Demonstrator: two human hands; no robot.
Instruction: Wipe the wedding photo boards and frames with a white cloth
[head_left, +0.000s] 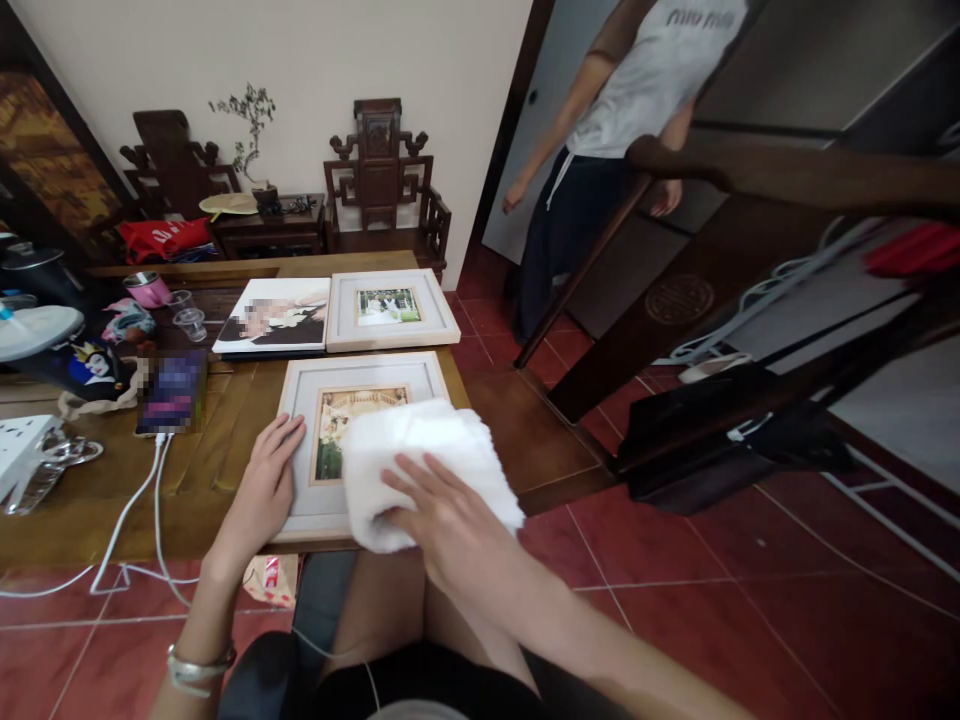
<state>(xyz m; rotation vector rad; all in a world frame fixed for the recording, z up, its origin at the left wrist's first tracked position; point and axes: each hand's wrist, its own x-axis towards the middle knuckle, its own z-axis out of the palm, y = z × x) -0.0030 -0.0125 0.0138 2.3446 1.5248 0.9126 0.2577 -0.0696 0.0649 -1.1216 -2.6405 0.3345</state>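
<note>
A light wooden picture frame (294, 470) with a small wedding photo lies face up at the table's front edge. My left hand (262, 475) holds its left side, fingertips on the rim. Across the frame's right half is spread a white fluffy cloth (465, 450), hiding part of the photo and the right border. My right hand (450, 520) has hold of this cloth from above, its thumb tucked into the near fold and its fingers over the top. Behind lie a second picture frame (341, 310) and a white-topped photo album or panel (262, 295), side by side.
A phone (171, 395) with white cables (154, 480), a power strip (22, 445), a pink cup (146, 290) and clear plastic cups (191, 322) are to the left. A dark wooden chair (637, 290) stands at the right, with a person (607, 130) behind it.
</note>
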